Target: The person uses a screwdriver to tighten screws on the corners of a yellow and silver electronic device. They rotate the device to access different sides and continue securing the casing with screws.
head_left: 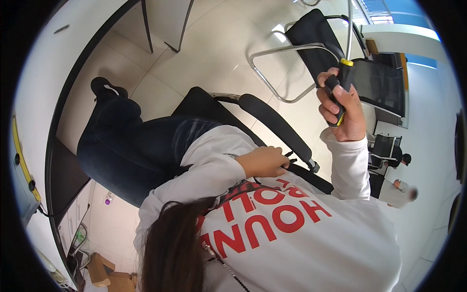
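Note:
My right hand (343, 104) is raised at the right, its fingers wrapped round a black handheld tool (346, 73) with yellow ends. The thumb lies across a black part of it, and the grip hides what kind of tool it is. My left hand (265, 161) rests low in front of my body, beside the black chair armrest (275, 124). Its fingers are curled in, close to a thin black strap (292, 158). Whatever lies inside the left fingers is hidden.
A white desk (41, 82) with a black edge curves along the left, bearing a pen (61, 29) and a yellow-edged object (25, 160). Black chairs (316, 36) with metal frames stand ahead. Other people (399, 192) are at the far right. A cardboard box (99, 270) sits at lower left.

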`<state>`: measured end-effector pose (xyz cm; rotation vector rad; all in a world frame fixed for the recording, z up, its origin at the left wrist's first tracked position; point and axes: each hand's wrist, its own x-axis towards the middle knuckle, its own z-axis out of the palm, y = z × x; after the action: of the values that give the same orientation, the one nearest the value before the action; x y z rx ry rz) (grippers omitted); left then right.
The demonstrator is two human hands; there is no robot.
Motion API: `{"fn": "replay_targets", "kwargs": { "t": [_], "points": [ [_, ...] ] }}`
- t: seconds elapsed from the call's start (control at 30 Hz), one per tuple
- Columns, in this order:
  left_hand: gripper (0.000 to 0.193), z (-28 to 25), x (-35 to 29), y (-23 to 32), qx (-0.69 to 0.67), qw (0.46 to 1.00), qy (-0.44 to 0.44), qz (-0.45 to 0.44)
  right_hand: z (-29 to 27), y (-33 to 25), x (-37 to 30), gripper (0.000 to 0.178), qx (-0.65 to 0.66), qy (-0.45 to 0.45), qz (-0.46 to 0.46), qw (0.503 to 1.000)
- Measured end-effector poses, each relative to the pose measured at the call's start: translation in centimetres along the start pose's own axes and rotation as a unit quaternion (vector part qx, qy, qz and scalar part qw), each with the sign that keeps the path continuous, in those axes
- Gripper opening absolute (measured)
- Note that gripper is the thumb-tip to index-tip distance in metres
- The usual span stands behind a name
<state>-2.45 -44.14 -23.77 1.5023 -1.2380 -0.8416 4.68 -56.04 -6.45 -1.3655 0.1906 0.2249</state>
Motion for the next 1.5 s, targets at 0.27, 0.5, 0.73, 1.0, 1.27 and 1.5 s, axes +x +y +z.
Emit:
{"fn": "replay_targets", "kwargs": {
  "t": [0.27,0.5,0.73,1.0,1.27,1.5],
  "points": [
    [0.051,0.3,1.5,-1.3,0.029,0.992,-0.055,-0.108,-1.9,1.3,0.5,0.028,0.049,0.01,0.014,0.999],
    [0.064,1.1,2.8,-3.0,-0.105,0.99,-0.092,-0.012,-3.5,1.7,0.1,0.029,0.073,0.026,0.005,0.997],
    [0.078,0.5,3.6,-0.2,-0.094,0.969,-0.221,-0.054,-4.1,2.1,-0.1,0.028,0.072,0.016,0.004,0.997],
    [0.048,6.6,5.2,-3.4,-0.217,0.947,-0.213,-0.101,-1.5,2.4,0.9,0.031,0.09,-0.024,0.04,0.995],
    [0.05,1.8,5.0,-2.6,-0.06,0.992,-0.052,-0.096,7.5,0.3,6.3,0.028,0.107,-0.231,0.013,0.967],
    [0.052,0.0,5.0,-1.3,-0.014,0.994,0.0,-0.104,15.9,0.2,6.1,0.027,0.179,-0.372,-0.03,0.91]
  ]
}}
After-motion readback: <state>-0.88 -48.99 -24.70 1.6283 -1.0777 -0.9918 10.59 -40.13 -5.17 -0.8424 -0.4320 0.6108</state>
